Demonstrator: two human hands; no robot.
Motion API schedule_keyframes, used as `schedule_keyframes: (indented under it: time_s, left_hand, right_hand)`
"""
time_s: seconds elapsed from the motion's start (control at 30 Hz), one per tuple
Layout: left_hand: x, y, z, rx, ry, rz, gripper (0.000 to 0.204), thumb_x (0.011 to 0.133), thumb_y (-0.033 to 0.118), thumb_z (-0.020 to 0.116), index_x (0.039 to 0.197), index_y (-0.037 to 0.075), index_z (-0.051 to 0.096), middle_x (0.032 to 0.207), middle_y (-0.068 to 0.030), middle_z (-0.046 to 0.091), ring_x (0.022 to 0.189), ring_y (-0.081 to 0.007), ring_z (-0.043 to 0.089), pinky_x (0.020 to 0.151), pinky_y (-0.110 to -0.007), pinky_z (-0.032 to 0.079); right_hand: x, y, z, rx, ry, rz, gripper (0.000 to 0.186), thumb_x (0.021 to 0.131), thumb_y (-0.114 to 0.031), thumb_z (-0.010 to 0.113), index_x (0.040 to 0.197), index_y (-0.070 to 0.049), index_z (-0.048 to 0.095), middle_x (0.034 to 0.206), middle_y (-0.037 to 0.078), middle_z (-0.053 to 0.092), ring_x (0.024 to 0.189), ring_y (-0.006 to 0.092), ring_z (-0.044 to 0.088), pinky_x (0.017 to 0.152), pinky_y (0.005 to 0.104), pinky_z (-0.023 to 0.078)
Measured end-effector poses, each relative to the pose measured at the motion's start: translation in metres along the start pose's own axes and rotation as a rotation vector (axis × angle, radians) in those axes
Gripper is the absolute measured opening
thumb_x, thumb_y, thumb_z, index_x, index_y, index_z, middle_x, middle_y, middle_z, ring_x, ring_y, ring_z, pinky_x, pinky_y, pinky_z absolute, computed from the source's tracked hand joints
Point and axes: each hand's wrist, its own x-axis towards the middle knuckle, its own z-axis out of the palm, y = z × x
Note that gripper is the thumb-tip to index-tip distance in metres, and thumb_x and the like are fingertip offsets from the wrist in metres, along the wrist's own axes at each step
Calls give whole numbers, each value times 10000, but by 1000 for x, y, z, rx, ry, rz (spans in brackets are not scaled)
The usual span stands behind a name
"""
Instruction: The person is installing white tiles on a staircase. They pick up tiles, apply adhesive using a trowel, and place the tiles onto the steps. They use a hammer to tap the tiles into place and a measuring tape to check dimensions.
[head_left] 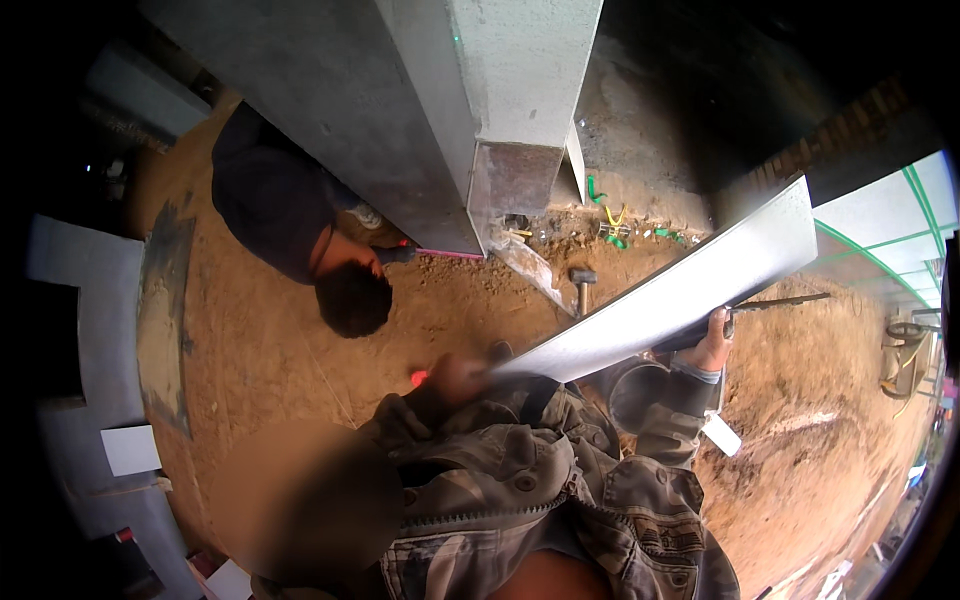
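A large white flat panel (670,290) slants up to the right in front of me. My right hand (708,345) grips its lower edge, with something dark partly hidden beneath the panel there. My left hand (458,380) is at the panel's lower left corner; its fingers are blurred, and whether they grip it I cannot tell. A dark bucket (638,395) stands below the panel beside my right forearm. Beyond the panel a hammer (582,280) rests on the dirt.
A co-worker (270,200) in dark clothes bends at the left, one hand by the base of a grey column (430,120). A plank (535,270) lies by the column. Yellow-green clamps (613,226) lie beyond. A wheelbarrow (905,365) stands far right on the bare dirt ground (800,480).
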Motion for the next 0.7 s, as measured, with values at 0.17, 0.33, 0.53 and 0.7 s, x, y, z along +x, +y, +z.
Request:
schedule_keyframes:
  time_s: [0.17,0.33,0.53,0.7]
  left_hand:
    - [7,65,-29,-203,-2,161,233,900,211,709,920,-21,692,784,-130,687,659,-149,593,629,-292,463]
    - [13,80,-53,-671,-158,186,363,989,305,583,1162,-11,633,1035,-118,695,891,-192,638,799,-324,486]
    - [5,68,-112,-1496,-279,282,820,985,666,286,1412,-13,456,1371,-168,554,1239,-286,535,1040,-437,411]
    - [-4,104,-195,-976,-368,145,865,942,657,430,1373,-91,470,1336,-157,578,1204,-276,546,1026,-400,399]
  right_hand:
    - [3,12,2,-59,-119,-117,567,864,-348,744,1252,3,527,1083,124,632,954,255,637,798,395,544]
    - [-6,22,25,-158,-206,-182,464,804,-194,788,1147,21,560,946,126,648,746,224,674,575,324,592]
    - [-35,14,97,-139,-401,-6,228,726,21,808,876,-23,641,789,89,708,682,176,691,671,281,570]
    - [-20,50,125,-213,-743,-9,301,757,-53,847,737,-87,548,774,46,689,680,66,601,604,237,476]
